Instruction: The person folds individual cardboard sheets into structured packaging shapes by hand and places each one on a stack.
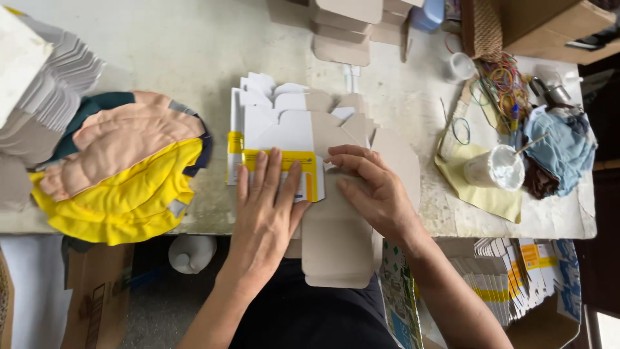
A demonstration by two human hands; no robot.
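From the head camera we look down on a pale, stained worktable. At its left edge lies a bundle of cloth, yellow, peach and dark green, soft and rumpled, with a fanned stack of grey card blanks just beyond it. On the far side sit more folded grey cardboard pieces. To the right we see a tangle of coloured rubber bands, a small clear cup, a white pot with a stick in it standing on a yellow sheet, and a crumpled blue rag. Below the table's right end, a carton holds upright printed blanks.

In the middle, at the near edge, lies a stack of flat die-cut carton blanks, white with a yellow band on one face and dull grey on the other, their flaps scalloped. Our left hand rests flat on the yellow-banded panel, fingers spread and straight, grasping nothing. Our right hand presses on the grey card beside it, fingers bent, tips touching a fold; we cannot tell if it pinches the card. A grey flap overhangs the table edge towards our lap.
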